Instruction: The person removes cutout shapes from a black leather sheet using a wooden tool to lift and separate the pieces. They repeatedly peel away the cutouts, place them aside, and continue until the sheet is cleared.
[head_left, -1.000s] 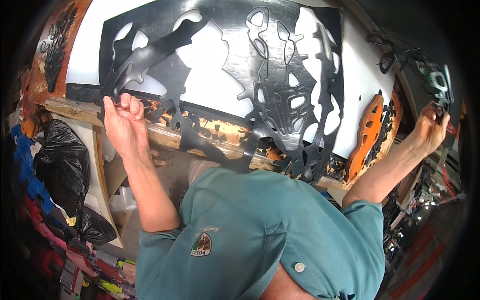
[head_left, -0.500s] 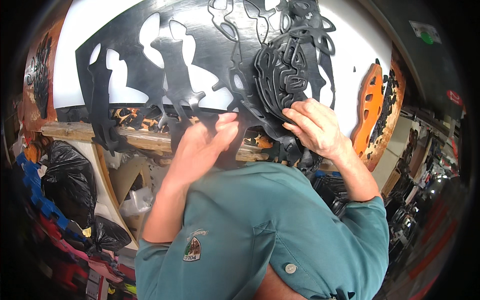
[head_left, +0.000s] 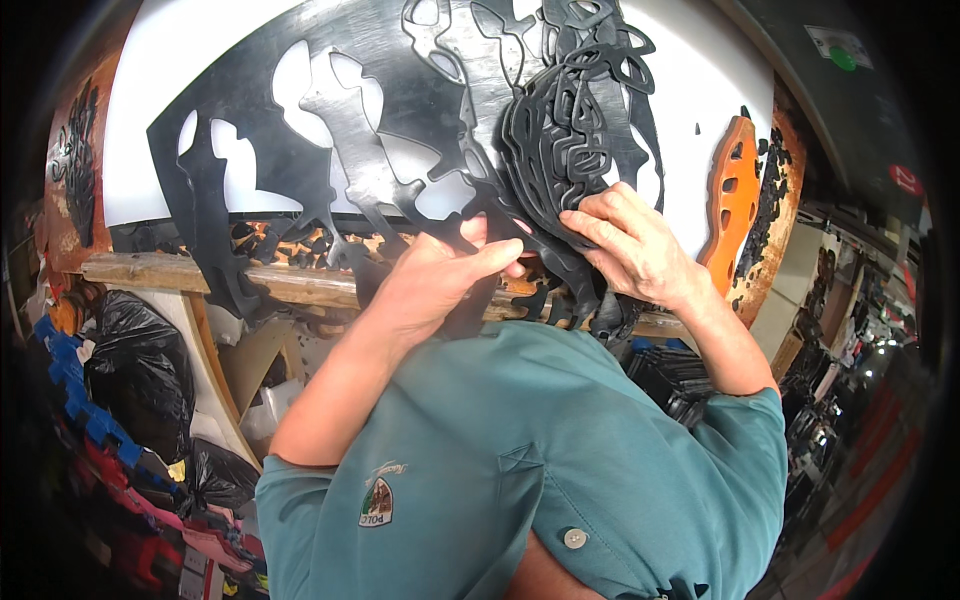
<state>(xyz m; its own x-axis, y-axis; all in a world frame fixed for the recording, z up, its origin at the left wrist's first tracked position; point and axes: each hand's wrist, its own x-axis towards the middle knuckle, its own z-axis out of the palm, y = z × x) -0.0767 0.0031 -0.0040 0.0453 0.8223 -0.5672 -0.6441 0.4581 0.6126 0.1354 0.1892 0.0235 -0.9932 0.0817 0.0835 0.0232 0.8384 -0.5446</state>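
Observation:
A large black sheet (head_left: pixel 250 90), rubber-like and with foot-shaped cut-outs, lies over a white board (head_left: pixel 135 110). Its cut strips hang past the near edge. My left hand (head_left: pixel 440 280) pinches the sheet's near part, thumb on top and fingers partly hidden by the black material. On the sheet, right of centre, rests a stack of black slotted cut-out pieces (head_left: pixel 565 140). My right hand (head_left: pixel 635 245) is closed round the near right edge of this stack, the thumb side toward the sheet.
An orange slotted sole-shaped block (head_left: pixel 733 200) lies at the right side of the board. Black scraps (head_left: pixel 772 200) are scattered beyond it. A wooden rail (head_left: pixel 140 265) runs along the near edge, with black bags (head_left: pixel 140 360) below left. A dark machine part (head_left: pixel 850 90) stands upper right.
My left hand has moved right, toward the stack, and its thumb now points right across the sheet. The sheet has shifted slightly; my right hand stays on the stack.

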